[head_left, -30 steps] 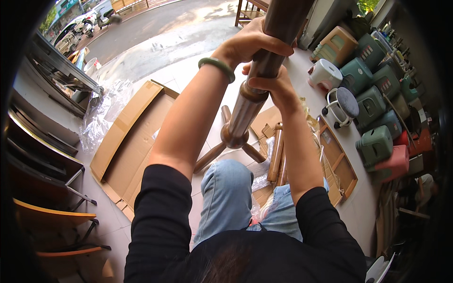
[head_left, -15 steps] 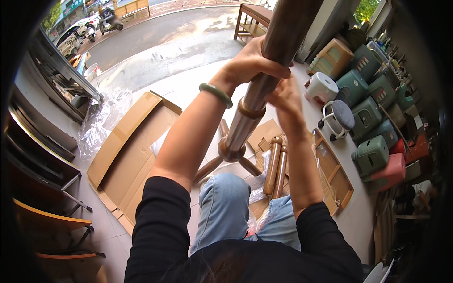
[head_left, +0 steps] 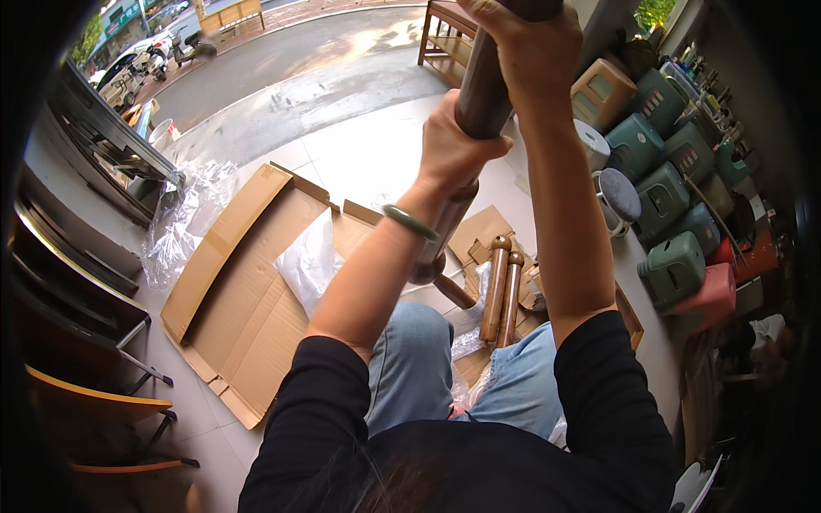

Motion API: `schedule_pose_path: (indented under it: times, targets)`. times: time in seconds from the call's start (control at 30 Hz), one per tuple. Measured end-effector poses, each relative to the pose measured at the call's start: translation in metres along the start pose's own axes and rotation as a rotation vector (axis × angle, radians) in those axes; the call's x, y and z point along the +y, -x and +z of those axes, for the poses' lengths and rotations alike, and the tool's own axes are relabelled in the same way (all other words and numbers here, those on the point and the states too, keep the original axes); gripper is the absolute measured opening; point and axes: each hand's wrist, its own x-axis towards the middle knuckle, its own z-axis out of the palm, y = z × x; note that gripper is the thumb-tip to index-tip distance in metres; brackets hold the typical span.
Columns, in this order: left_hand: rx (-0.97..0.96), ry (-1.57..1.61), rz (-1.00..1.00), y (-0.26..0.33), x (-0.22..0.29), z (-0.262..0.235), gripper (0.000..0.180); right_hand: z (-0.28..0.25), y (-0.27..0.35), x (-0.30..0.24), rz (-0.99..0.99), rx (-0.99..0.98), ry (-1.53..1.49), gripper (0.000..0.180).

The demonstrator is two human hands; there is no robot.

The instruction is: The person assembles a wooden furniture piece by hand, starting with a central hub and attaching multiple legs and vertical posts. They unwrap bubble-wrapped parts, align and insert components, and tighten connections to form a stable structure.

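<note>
A thick dark-brown wooden post (head_left: 477, 101) runs from the top edge down toward my knees. My left hand (head_left: 451, 152), a green bangle on its wrist, is wrapped around the post near its middle. My right hand (head_left: 522, 47) grips it higher up, near the top edge. The post's lower end sits above a short wooden cross piece (head_left: 451, 291), partly hidden by my left forearm. Two turned wooden legs (head_left: 503, 286) lie side by side on the cardboard by my right knee.
A large flattened cardboard box (head_left: 244, 282) with a white plastic bag (head_left: 310, 256) lies on the tiled floor to the left. Clear plastic wrap (head_left: 180, 222) is beside dark shelving. Stacked plastic stools (head_left: 676, 197) stand at right. A wooden table (head_left: 445, 38) stands by the road.
My head has tipped and the post now points more upright. My right hand has moved up the post above my left, which stays gripping lower.
</note>
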Motion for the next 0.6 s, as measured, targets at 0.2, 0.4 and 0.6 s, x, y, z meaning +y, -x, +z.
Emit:
schedule_pose_path:
  times: [0.2,0.4,0.6]
  targets:
    - [-0.632,0.355,-0.156,-0.035,-0.023,-0.044,0.041,-0.017,-0.017,0.026,0.301,-0.676,-0.860,0.045]
    - [0.178,-0.171,-0.010,0.021,0.004,0.004,0.058,-0.006,0.007,0.022,0.144,-0.222,-0.245,0.033]
    - [-0.035,-0.013,0.032,0.006,-0.017,-0.008,0.054,-0.009,0.011,0.028,0.134,-0.368,-0.358,0.054]
